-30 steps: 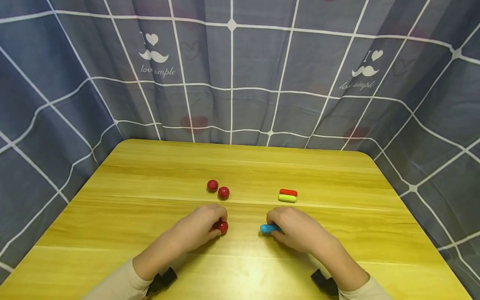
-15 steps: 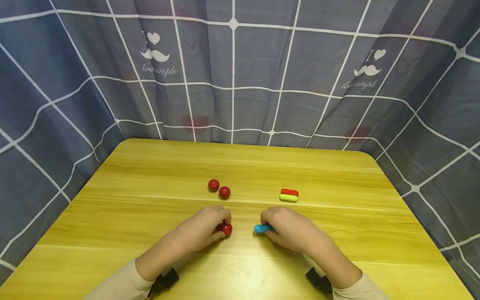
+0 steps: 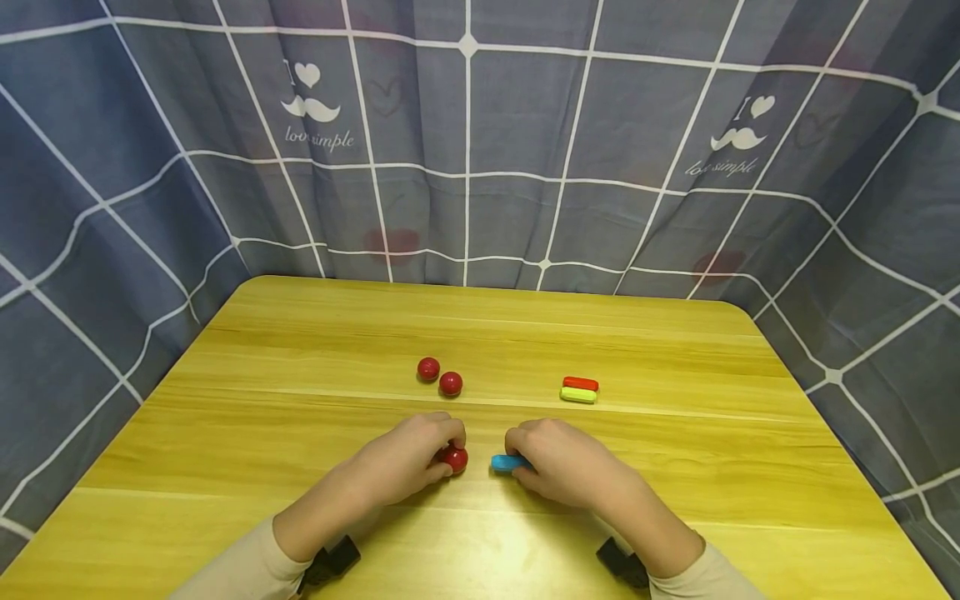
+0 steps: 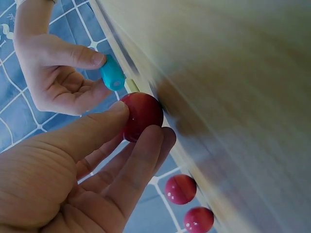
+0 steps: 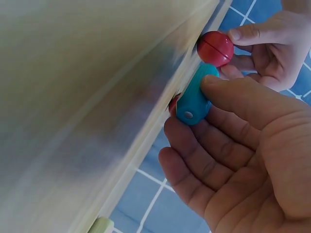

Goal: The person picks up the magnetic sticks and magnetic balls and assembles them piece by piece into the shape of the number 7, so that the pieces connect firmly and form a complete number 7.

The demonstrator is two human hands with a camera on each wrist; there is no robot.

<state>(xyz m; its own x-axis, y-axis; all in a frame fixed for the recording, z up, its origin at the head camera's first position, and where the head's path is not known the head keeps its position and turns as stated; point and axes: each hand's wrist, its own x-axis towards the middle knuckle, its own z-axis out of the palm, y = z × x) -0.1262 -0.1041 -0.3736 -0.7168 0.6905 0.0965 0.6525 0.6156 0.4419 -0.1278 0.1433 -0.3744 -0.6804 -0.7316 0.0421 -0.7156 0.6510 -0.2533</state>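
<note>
My left hand (image 3: 405, 458) pinches a glossy red ball (image 3: 455, 460) between thumb and fingertips, low over the yellow wooden table. In the right wrist view a dark seam runs round this ball (image 5: 215, 49). Facing it, my right hand (image 3: 562, 462) pinches a small blue oblong piece (image 3: 507, 463) with rounded ends, its far end pointing toward the ball. A silver dot shows on one end of the blue piece (image 5: 197, 97) in the right wrist view. A short gap separates ball and blue piece in the head view.
Two more red balls, a farther one (image 3: 428, 369) and a nearer one (image 3: 451, 383), lie beyond the left hand. Beyond the right hand, a red oblong piece (image 3: 581, 383) and a yellow-green one (image 3: 578, 395) lie side by side. A grey checked curtain (image 3: 510, 217) surrounds the table (image 3: 300, 333).
My right hand has moved left with the blue piece, closing much of the gap to the ball. The left hand has shifted slightly right with its ball.
</note>
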